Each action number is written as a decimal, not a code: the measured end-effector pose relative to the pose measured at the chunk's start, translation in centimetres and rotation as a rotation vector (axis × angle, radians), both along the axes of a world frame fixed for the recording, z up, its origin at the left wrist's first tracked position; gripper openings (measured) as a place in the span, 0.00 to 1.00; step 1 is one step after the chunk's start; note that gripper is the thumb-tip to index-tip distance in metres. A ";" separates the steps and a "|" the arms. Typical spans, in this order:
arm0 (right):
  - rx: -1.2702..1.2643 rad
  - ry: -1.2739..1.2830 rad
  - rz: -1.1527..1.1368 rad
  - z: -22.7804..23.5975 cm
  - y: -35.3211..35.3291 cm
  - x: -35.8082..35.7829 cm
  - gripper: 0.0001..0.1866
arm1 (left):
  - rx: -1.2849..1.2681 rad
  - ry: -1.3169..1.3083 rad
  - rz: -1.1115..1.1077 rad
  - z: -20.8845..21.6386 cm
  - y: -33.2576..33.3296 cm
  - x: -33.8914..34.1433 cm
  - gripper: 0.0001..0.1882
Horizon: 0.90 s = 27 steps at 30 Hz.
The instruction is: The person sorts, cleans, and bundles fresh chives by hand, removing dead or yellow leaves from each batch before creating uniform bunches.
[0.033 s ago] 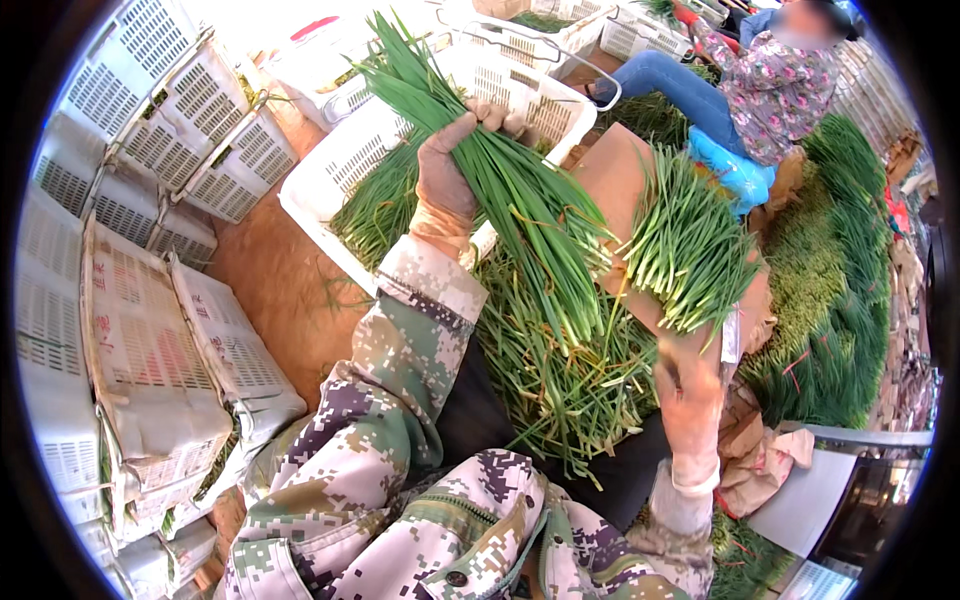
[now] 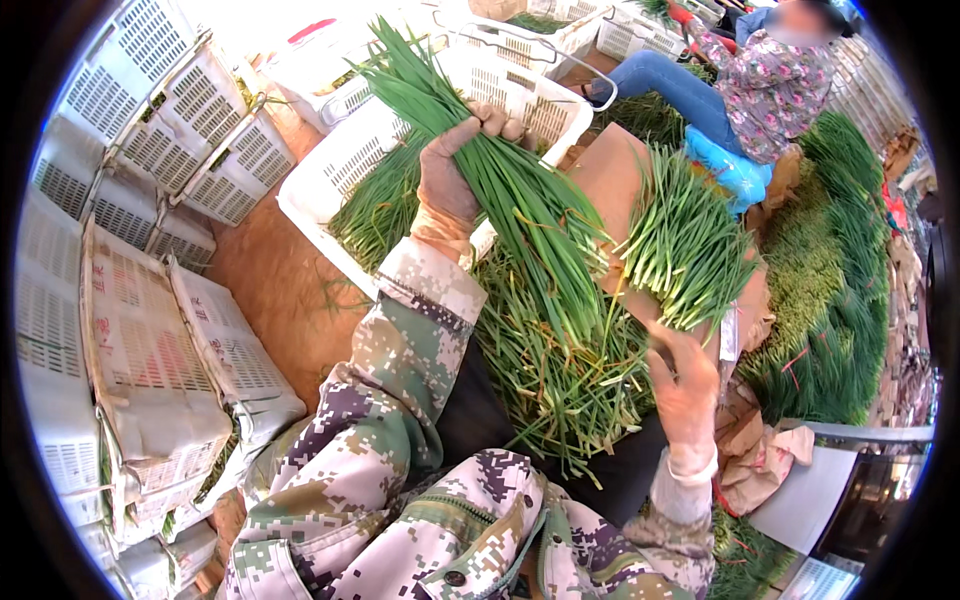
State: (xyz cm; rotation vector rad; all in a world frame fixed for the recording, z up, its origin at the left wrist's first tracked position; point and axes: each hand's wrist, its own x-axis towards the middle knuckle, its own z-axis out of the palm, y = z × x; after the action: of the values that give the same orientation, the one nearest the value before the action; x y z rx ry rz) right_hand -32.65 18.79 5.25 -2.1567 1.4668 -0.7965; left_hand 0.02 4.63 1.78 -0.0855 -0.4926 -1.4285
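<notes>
My left hand (image 2: pixel 455 165), in a thin stained glove, is closed around a bunch of long green garlic chives (image 2: pixel 500 190). The leaf tips point up and to the far left, and the lower ends hang over a loose heap of trimmings (image 2: pixel 560 400) on my lap. To the right, my right hand (image 2: pixel 687 390) is held up with bent fingers apart and nothing between them. Just beyond its fingertips lies another pile of chives (image 2: pixel 690 240), pale cut ends toward me, on a brown board (image 2: pixel 608 178).
A white plastic crate (image 2: pixel 310 205) holding chives stands ahead on the left. Stacked white crates (image 2: pixel 150 350) line the left side. A large bed of chives (image 2: pixel 820 270) spreads at right, near crumpled brown paper (image 2: pixel 765 465). A person in a floral top (image 2: pixel 775 95) sits far right.
My right hand has shifted slightly, its fingers lifting and spreading toward the chive pile. The left hand keeps its bunch in almost the same place.
</notes>
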 end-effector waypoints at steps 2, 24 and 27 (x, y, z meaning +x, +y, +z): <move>-0.160 -0.040 0.076 -0.3 -2.4 4.4 0.23 | -0.003 -0.006 -0.066 -0.2 -0.2 -1.5 0.10; 0.487 -0.432 0.098 0.2 -7.6 2.7 0.20 | 0.267 -0.621 -0.307 -0.7 0.5 -2.4 0.08; 0.496 -0.333 0.071 -0.4 -8.5 1.5 0.21 | 0.283 -0.479 -0.233 -0.7 0.8 -3.2 0.08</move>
State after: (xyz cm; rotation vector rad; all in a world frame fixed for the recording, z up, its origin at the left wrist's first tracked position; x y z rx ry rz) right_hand -31.17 10.26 4.88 -1.6100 1.2471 -0.6435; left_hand -3.16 5.40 1.06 0.4492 -0.6798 -1.7408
